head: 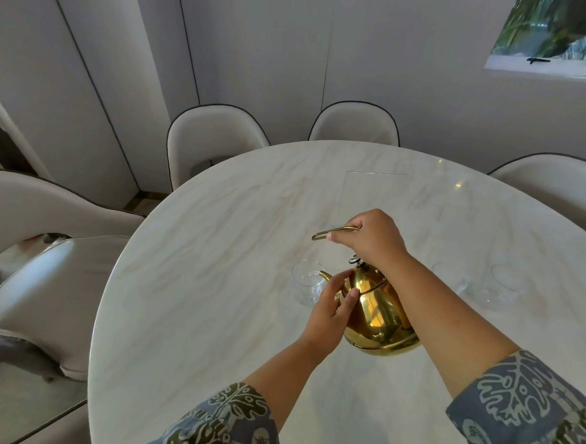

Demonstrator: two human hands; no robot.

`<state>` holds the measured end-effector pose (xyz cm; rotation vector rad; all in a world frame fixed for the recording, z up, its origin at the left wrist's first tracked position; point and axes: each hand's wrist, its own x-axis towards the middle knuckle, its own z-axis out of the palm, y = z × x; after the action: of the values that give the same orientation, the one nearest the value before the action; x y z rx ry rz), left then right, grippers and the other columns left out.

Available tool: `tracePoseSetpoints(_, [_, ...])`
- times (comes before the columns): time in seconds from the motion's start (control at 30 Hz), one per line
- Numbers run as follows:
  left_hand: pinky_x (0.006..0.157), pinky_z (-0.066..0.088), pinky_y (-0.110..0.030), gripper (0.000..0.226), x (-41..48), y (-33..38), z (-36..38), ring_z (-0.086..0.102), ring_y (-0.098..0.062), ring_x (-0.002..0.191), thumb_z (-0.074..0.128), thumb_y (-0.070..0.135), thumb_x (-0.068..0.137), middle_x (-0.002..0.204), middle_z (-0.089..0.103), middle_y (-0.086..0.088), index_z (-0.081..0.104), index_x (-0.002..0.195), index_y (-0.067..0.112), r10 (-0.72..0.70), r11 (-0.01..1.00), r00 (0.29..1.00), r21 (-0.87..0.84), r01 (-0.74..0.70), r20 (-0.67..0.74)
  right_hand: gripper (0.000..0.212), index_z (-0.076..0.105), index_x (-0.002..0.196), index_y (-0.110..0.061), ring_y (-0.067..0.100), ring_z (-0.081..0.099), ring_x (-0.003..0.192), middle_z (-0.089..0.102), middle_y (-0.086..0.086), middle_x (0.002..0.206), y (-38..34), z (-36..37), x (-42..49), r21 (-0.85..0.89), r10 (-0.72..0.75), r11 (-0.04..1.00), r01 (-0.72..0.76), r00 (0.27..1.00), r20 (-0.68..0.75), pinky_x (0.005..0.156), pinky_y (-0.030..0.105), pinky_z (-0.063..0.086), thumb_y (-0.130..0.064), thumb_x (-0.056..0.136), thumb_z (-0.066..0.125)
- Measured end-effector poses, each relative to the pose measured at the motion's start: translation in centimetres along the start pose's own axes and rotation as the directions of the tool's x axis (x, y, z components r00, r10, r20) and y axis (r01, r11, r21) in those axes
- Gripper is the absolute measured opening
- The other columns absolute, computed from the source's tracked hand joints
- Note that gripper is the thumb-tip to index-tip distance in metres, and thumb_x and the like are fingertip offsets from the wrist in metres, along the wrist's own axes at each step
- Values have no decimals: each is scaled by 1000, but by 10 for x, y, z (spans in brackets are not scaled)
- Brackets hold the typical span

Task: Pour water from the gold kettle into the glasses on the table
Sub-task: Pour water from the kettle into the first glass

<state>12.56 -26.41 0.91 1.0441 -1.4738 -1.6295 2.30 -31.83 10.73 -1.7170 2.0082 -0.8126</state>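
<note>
The gold kettle hangs tilted over the marble table, its spout pointing left into a clear glass. My right hand is closed around the thin gold handle above the lid. My left hand presses against the kettle's left side near the spout, fingers curled on it. Two more clear glasses stand to the right, beyond my right forearm. No water stream can be made out.
Cream padded chairs ring the table: two at the far side, one at the right, others at the left. A thin transparent sheet lies on the far half of the tabletop.
</note>
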Motion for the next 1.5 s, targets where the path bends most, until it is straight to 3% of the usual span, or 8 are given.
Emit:
tracePoseSetpoints(0.13, [72, 54, -13, 31, 0, 0, 0, 56, -11, 103, 39, 33, 97, 124, 45, 9, 35, 128, 38, -12, 1000, 1000, -6, 12, 0, 42, 72, 89, 2, 33, 68, 75, 72, 19, 79, 0, 0, 0, 0, -7, 1000, 7, 1000, -2, 72, 45, 57, -39, 79, 73])
tracePoseSetpoints(0.3, [78, 56, -19, 35, 0, -1, 1, 60, -11, 101, 40, 31, 97, 124, 47, 8, 37, 132, 34, -16, 999, 1000, -28, 16, -13, 42, 72, 86, 2, 30, 62, 65, 72, 20, 76, 1, 0, 1, 2, 7, 1000, -7, 1000, 11, 60, 33, 46, -38, 78, 74])
tracePoseSetpoints(0.43, [78, 56, -19, 35, 0, 0, 2, 59, -15, 107, 40, 32, 97, 124, 46, 8, 36, 132, 34, -25, 999, 1000, -35, 25, -11, 43, 72, 90, 2, 36, 67, 77, 72, 21, 81, 1, 0, 3, 3, 14, 1000, -14, 1000, 14, 62, 33, 44, -39, 78, 73])
tracePoseSetpoints(0.83, [80, 55, -21, 30, 1, 0, 3, 56, -19, 115, 40, 34, 97, 137, 42, 0, 36, 126, 41, -19, 998, 1000, -55, 18, -15, 47, 72, 88, 3, 24, 52, 61, 67, 24, 74, 1, 2, 10, -21, 25, 999, -24, 999, 25, 59, 31, 39, -43, 76, 73])
tracePoseSetpoints(0.97, [89, 55, -30, 31, 2, -1, 3, 56, -22, 118, 41, 35, 96, 140, 43, -3, 37, 127, 41, -8, 999, 1000, -46, 6, -29, 48, 70, 83, 5, 23, 46, 57, 51, 12, 61, -1, 0, 10, -38, 14, 999, -13, 999, 29, 57, 31, 35, -42, 76, 73])
tracePoseSetpoints(1.2, [89, 55, -32, 35, 2, -1, 3, 58, -23, 116, 41, 34, 96, 135, 46, -2, 38, 131, 36, 6, 999, 1000, -46, -7, -24, 43, 72, 86, 1, 24, 54, 61, 68, 21, 74, -1, -2, 9, -42, 2, 999, -1, 1000, 26, 59, 32, 40, -42, 77, 72])
tracePoseSetpoints(1.37, [89, 56, -35, 37, 2, -4, 4, 61, -21, 111, 42, 36, 96, 129, 49, 2, 38, 132, 35, 1, 1000, 1000, -29, -2, -17, 42, 72, 82, 1, 22, 53, 55, 62, 13, 63, 2, -4, 4, -28, -8, 1000, 8, 1000, 4, 58, 32, 40, -40, 78, 73])
tracePoseSetpoints(1.5, [92, 54, -40, 35, 5, -8, 2, 60, -20, 112, 43, 40, 94, 132, 47, 2, 39, 129, 40, 7, 1000, 1000, 30, -6, -12, 41, 72, 81, 2, 24, 60, 57, 70, 20, 73, 6, -4, -2, 7, -36, 999, 36, 999, -23, 58, 34, 47, -39, 78, 74])
